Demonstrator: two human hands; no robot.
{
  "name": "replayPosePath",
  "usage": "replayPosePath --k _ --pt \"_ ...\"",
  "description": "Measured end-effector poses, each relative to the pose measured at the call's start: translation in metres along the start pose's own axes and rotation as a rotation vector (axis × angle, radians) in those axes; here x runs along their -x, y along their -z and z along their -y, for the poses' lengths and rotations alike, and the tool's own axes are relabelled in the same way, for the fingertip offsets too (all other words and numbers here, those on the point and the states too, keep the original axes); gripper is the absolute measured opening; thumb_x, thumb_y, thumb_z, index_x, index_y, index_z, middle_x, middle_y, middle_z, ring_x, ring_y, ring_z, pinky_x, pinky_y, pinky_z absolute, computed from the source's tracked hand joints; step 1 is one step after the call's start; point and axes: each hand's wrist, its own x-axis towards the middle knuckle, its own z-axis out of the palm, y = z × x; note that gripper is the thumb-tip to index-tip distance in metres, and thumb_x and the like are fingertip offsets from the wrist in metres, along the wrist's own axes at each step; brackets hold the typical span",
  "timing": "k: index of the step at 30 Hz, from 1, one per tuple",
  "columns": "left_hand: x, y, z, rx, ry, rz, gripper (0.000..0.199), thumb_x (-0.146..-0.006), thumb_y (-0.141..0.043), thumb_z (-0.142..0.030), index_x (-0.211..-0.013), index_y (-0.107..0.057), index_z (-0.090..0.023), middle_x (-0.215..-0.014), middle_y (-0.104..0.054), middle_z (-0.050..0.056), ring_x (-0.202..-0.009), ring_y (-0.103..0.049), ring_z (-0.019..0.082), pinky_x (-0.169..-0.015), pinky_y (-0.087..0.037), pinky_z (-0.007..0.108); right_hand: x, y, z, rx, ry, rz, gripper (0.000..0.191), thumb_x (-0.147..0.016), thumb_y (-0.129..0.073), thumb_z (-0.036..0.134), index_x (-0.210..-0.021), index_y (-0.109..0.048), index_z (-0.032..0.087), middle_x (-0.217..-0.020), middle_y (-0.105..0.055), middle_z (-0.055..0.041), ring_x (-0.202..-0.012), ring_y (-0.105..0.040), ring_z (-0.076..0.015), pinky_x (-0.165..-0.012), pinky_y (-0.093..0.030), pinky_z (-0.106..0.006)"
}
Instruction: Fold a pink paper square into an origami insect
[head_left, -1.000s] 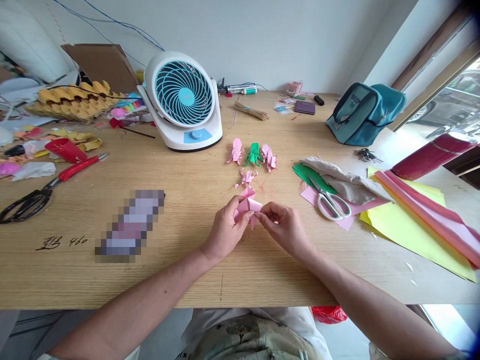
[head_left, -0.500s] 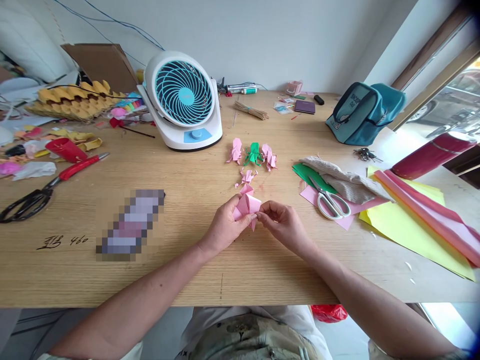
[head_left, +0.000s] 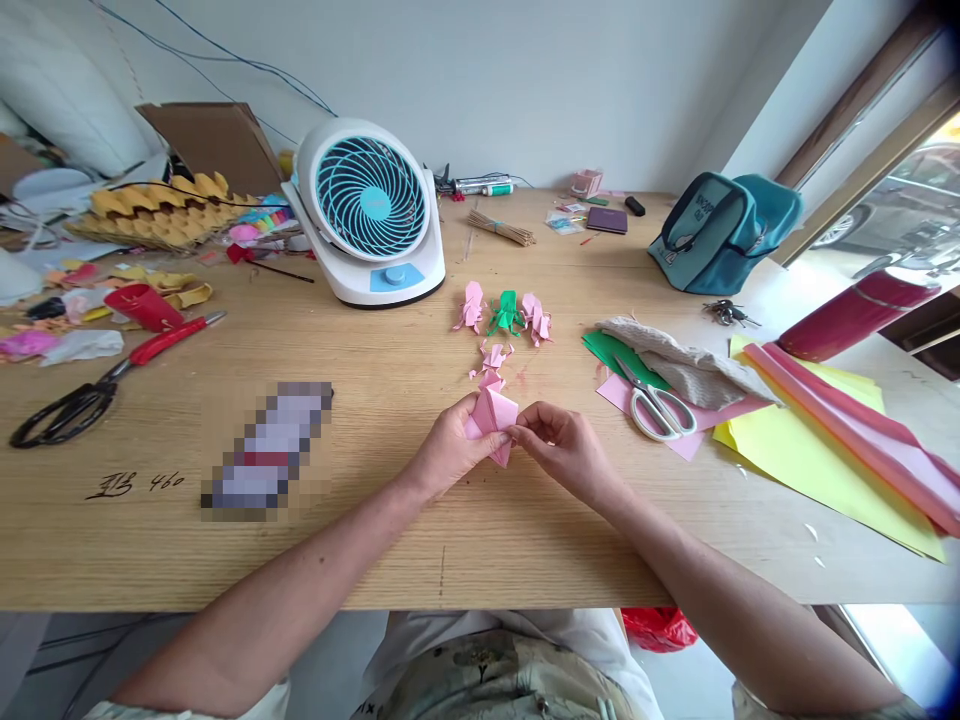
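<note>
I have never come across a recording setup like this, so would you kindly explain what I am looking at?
There is no robot here, only a person's two bare hands. The view comes from one camera worn on the head, facing forward and down. The left hand holds a folded pink paper, and the right hand pinches its edge. Beyond them on the wooden table are pink paper figures and a green paper figure. White-handled scissors lie to the right; black-handled scissors and a fan are to the left.

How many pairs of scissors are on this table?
2: black-handled scissors at the far left, and white-handled scissors right of the right hand. More may be hidden.
</note>
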Motion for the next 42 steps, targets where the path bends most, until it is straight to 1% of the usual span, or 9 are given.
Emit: replayPosePath --k 3,6,10,15,21,32,36,40,42 --pt "0.0006 -0.0017 -0.0023 0.091 0.018 -0.011 0.061 -0.069 -0.084 -0.036 -0.12 -0.06 -0.013 -0.116 -0.068 0.01 -0.102 -0.064 0.02 -0.087 -0.05 0.028 -0.0013 0.0003 -0.0023 -0.119 0.028 -0.02 0.031 -0.083 -0.07 0.048 -0.088 -0.06 0.019 -0.072 -0.06 -0.0001 -0.063 -0.053 -0.0133 -0.058 -0.043 -0.026" --pt "0.0014 -0.0025 -0.0026 0.102 0.031 0.002 0.061 -0.066 -0.086 -0.037 -0.116 -0.061 -0.013 -0.111 -0.07 0.009 -0.1 -0.065 0.021 -0.087 -0.05 0.03 -0.0025 -0.0003 -0.0038 -0.235 0.025 0.007 0.035 -0.081 -0.072 0.05 -0.094 -0.06 0.02 -0.075 -0.06 -0.0001 -0.064 -0.054 -0.0136 -0.059 -0.044 -0.026" --pt "0.0026 -0.0027 -0.001 0.043 0.018 0.05 0.054 -0.069 -0.084 -0.038 -0.112 -0.063 -0.013 -0.09 -0.07 0.004 -0.081 -0.066 0.018 -0.077 -0.052 0.03 -0.0016 -0.0022 -0.0048 -0.249 -0.037 0.0 0.039 -0.078 -0.072 0.056 -0.085 -0.062 0.019 -0.074 -0.064 -0.0032 -0.065 -0.058 -0.0161 -0.061 -0.047 -0.029" --pt "0.003 -0.0026 0.002 -0.01 -0.024 0.08 0.049 -0.074 -0.08 -0.036 -0.113 -0.062 -0.013 -0.081 -0.067 0.001 -0.073 -0.064 0.015 -0.071 -0.052 0.028 0.0014 -0.0038 -0.0063 -0.214 -0.03 -0.05 0.037 -0.079 -0.072 0.056 -0.077 -0.061 0.02 -0.07 -0.067 -0.0041 -0.063 -0.06 -0.0173 -0.058 -0.048 -0.03" --pt "0.0039 -0.0027 0.004 -0.062 -0.038 0.068 0.053 -0.075 -0.079 -0.032 -0.122 -0.059 -0.015 -0.082 -0.068 0.001 -0.073 -0.064 0.015 -0.071 -0.053 0.028 0.0016 -0.0035 -0.002 -0.262 -0.036 -0.041 0.039 -0.078 -0.073 0.055 -0.072 -0.059 0.02 -0.065 -0.066 -0.0025 -0.059 -0.058 -0.016 -0.057 -0.046 -0.029" --pt "0.0037 -0.0042 0.0051 0.021 -0.064 0.101 0.074 -0.074 -0.081 -0.031 -0.139 -0.05 -0.016 -0.098 -0.07 0.005 -0.093 -0.066 0.02 -0.088 -0.053 0.033 0.0019 -0.0048 -0.0013 -0.219 0.036 -0.137 0.039 -0.081 -0.073 0.049 -0.065 -0.053 0.019 -0.059 -0.05 0.0032 -0.053 -0.043 -0.0092 -0.05 -0.033 -0.024" --pt "0.0031 -0.0028 0.0044 -0.013 -0.075 0.094 0.063 -0.078 -0.077 -0.038 -0.133 -0.055 -0.017 -0.108 -0.069 0.006 -0.103 -0.064 0.021 -0.092 -0.051 0.032 0.0015 -0.006 -0.0038 -0.238 0.017 -0.124 0.04 -0.08 -0.073 0.052 -0.067 -0.054 0.019 -0.061 -0.053 0.0022 -0.055 -0.045 -0.0105 -0.051 -0.035 -0.025" --pt "0.0033 -0.0014 0.0043 -0.174 -0.076 0.066 0.038 -0.08 -0.073 -0.037 -0.109 -0.065 -0.015 -0.091 -0.068 0.003 -0.087 -0.064 0.018 -0.079 -0.05 0.027 0.0011 -0.0074 -0.0063 -0.267 -0.023 -0.084 0.039 -0.076 -0.076 0.055 -0.072 -0.058 0.02 -0.065 -0.058 0.0002 -0.057 -0.05 -0.0126 -0.054 -0.04 -0.026" --pt "0.004 -0.001 0.0033 -0.261 -0.085 0.076 0.028 -0.08 -0.073 -0.036 -0.096 -0.065 -0.014 -0.084 -0.067 0.002 -0.08 -0.062 0.016 -0.074 -0.049 0.025 0.0009 -0.008 -0.0069 -0.268 -0.025 -0.078 0.04 -0.075 -0.077 0.055 -0.073 -0.058 0.02 -0.067 -0.059 -0.0003 -0.059 -0.051 -0.013 -0.055 -0.042 -0.026"
